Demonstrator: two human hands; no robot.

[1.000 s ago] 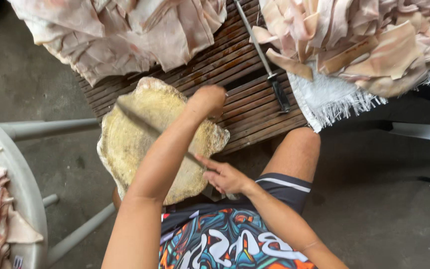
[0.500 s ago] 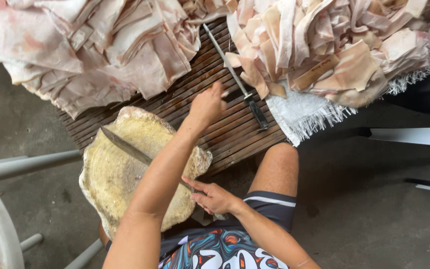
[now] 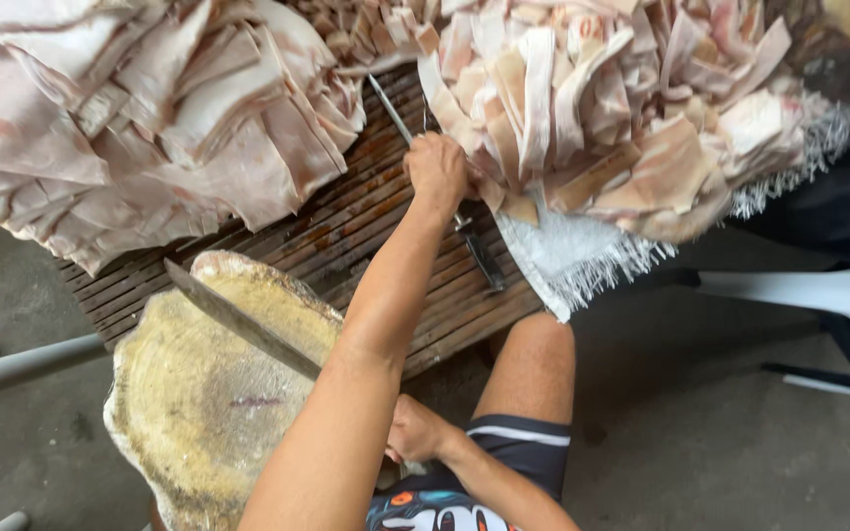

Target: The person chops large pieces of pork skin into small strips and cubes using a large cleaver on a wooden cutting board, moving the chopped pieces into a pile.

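Note:
My left hand (image 3: 436, 169) reaches across the dark slatted table (image 3: 346, 236) to the near edge of the right-hand heap of pale meat strips (image 3: 622, 108), fingers closed on a strip there. Close to my body, my right hand (image 3: 413, 431) grips the handle of a long knife (image 3: 243, 323). Its blade lies slantwise over the round, worn wooden chopping block (image 3: 199, 413), and my left forearm hides the handle end. A second heap of strips (image 3: 140, 128) fills the table's left side.
A thin steel tool with a dark handle (image 3: 479, 258) lies on the slats under my left hand. A frayed white woven sack (image 3: 568, 258) hangs under the right heap. A white plastic chair (image 3: 838, 295) stands at the right, a grey metal bar (image 3: 12, 366) at the left, concrete floor below.
My left hand has left the chopping block and travelled up over the slats to the right heap. The knife stays in my right hand, its blade still over the block.

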